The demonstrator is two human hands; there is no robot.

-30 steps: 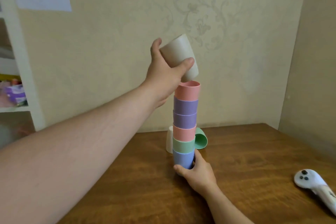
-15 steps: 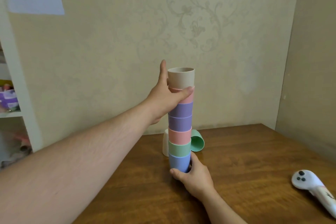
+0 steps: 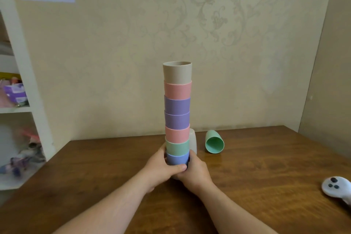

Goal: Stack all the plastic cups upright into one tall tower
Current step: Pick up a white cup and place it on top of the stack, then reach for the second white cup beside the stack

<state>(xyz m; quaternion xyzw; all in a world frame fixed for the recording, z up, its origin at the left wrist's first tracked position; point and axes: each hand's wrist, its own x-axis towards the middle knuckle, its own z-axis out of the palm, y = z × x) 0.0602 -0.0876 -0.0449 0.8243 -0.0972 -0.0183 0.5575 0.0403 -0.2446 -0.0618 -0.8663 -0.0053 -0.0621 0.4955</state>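
A tower of nested upright cups (image 3: 177,108) stands on the wooden table (image 3: 256,169), with a beige cup (image 3: 177,72) on top and a blue cup (image 3: 177,159) at the bottom. My left hand (image 3: 161,169) and my right hand (image 3: 195,173) both wrap around the tower's base. A green cup (image 3: 214,141) lies on its side to the right of the tower, mouth toward me. A white cup (image 3: 193,141) stands just behind the tower, mostly hidden.
A white controller (image 3: 337,188) lies at the table's right edge. White shelves (image 3: 20,109) with clutter stand to the left. The wall is close behind the table.
My left hand let go of the beige cup, now seated on top, and dropped down to grip the tower's base beside my right hand.
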